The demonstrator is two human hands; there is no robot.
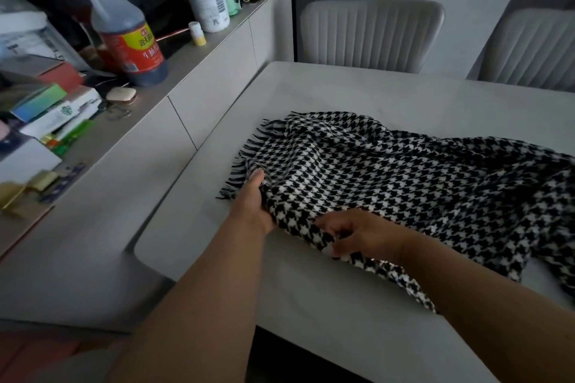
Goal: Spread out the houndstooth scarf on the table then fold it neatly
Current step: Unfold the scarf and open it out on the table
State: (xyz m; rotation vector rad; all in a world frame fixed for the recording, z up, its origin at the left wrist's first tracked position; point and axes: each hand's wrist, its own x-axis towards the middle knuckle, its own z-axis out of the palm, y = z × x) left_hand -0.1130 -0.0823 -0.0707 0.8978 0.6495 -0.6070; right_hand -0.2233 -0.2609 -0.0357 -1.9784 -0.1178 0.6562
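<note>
Pale and matte, the bench filled the lower right of the head view, with two ribbed chairs drawn up at its far edge and a long sideboard running along its left side. The sideboard carried clutter, including a large dark sauce bottle, a white tub with a green lid and stacked boxes.

The houndstooth scarf lay on the bench in a rumpled heap, only partly spread. Its fringed end pointed toward the bench's left edge; the rest trailed right, out of frame.

The left hand gripped the cloth just behind the fringe, thumb on top and fingers tucked under a fold. The right hand pinched the near hem with curled fingers.

Handling, as a judgement:
1. The fabric appeared soft, light and limp, probably a woven wool type. It should hold no shape and should drape wherever unsupported.
2. It would likely drag rather than slide freely on the matte top.
3. The fringe could tangle. Corners and hems looked the better places to hold.

Room for moving:
1. Open bench lay beyond the scarf and toward the viewer.
2. The fringe lay near the left edge; pulling further left risked overhang.
3. The near edge was close to the right hand.
</note>
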